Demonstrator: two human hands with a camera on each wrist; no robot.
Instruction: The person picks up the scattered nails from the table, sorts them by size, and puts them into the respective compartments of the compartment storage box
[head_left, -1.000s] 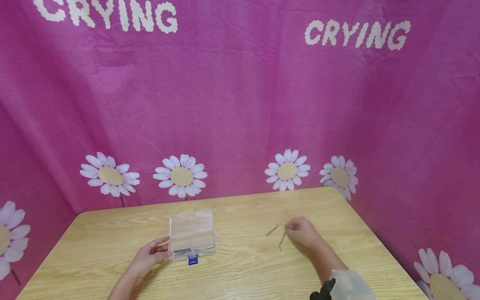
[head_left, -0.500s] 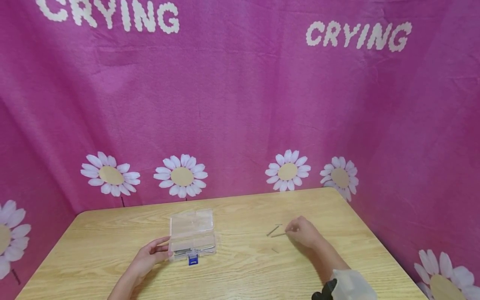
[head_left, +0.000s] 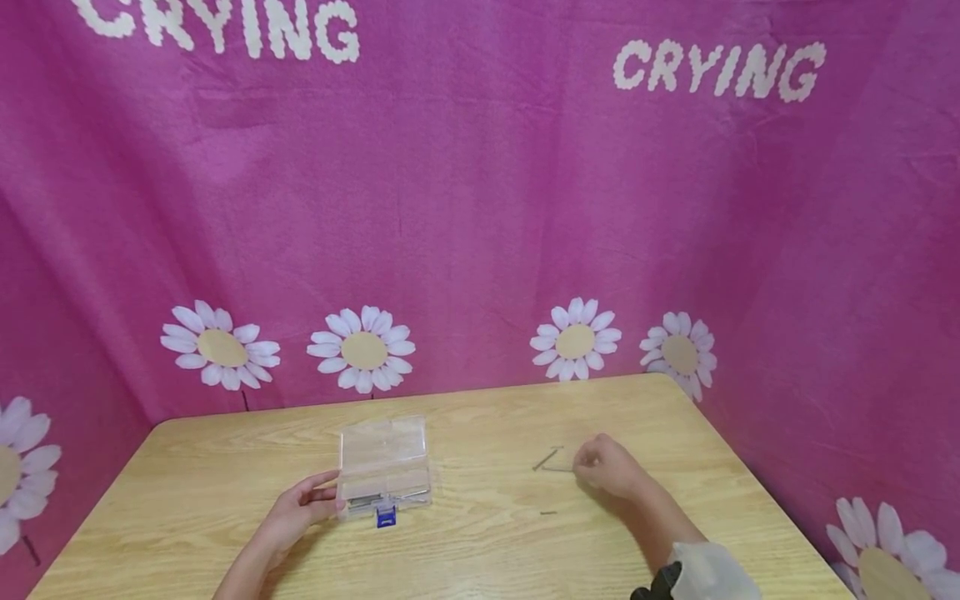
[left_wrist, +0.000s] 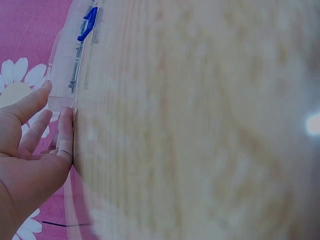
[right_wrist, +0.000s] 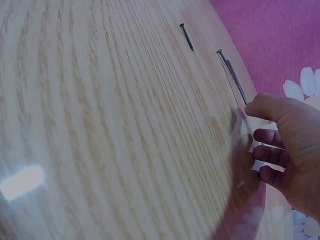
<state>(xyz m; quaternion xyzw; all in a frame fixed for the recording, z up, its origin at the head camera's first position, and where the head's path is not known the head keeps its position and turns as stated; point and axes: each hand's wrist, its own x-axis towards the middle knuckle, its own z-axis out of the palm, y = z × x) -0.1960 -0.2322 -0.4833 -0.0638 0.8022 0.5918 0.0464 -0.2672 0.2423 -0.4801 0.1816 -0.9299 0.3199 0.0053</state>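
My left hand [head_left: 294, 510] grips the left end of a clear plastic box [head_left: 384, 482], thumb at its front corner. The lid stands open toward the back, and a blue latch [head_left: 386, 517] hangs at the front. Several metal nails lie inside. In the left wrist view, the thumb and fingers [left_wrist: 62, 135] meet the end of the box. My right hand [head_left: 609, 467] pinches a long nail [right_wrist: 235, 75] between thumb and forefinger, its head pointing left, low over the table. Another nail [head_left: 547, 458] lies just left of it.
A short nail [head_left: 549, 512] lies nearer the front of the wooden table [head_left: 480, 533], and another small nail [head_left: 557, 447] is behind the long ones. A pink curtain [head_left: 472, 208] with white daisies hangs around the table's back and sides.
The nail in my right hand has swung from slanting toward the front to lying leftward. The short nail has turned and shifted slightly toward the front. My left hand and the box stay put.
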